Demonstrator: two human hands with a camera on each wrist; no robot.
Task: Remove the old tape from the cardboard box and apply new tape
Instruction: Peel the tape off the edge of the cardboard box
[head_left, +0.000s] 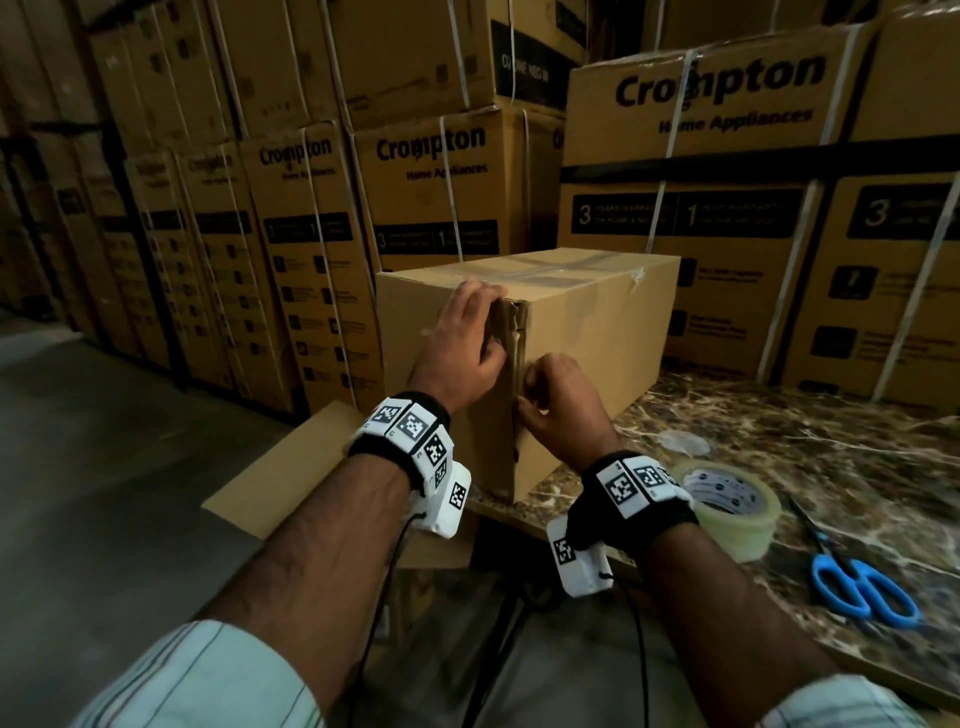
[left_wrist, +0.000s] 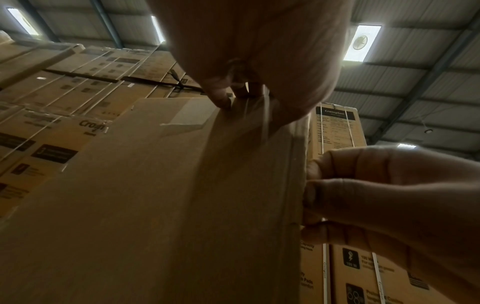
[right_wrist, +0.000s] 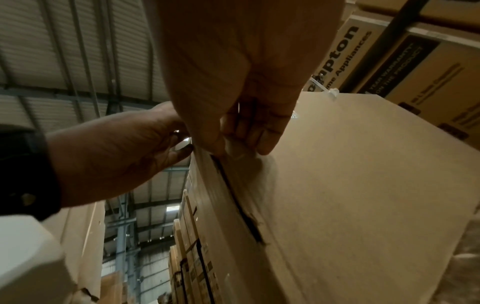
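A plain cardboard box (head_left: 587, 332) stands on the marble table (head_left: 779, 436) with one vertical corner toward me. Clear old tape (head_left: 550, 270) crosses its top and runs down that corner. My left hand (head_left: 485, 332) curls over the upper part of the corner and holds the box (left_wrist: 155, 205) steady, fingertips at the edge. Just below, my right hand (head_left: 537, 397) pinches a loose bit of the old tape (right_wrist: 233, 144) at the corner seam between thumb and fingers (right_wrist: 267, 144). The seam (right_wrist: 241, 205) below gapes dark.
A roll of clear tape (head_left: 727, 501) lies on the table by my right wrist, blue-handled scissors (head_left: 860, 584) further right, and a crumpled wad of tape (head_left: 680, 441) behind the roll. Stacked printed cartons (head_left: 322, 234) wall the back. A flat carton (head_left: 291, 467) lies low left.
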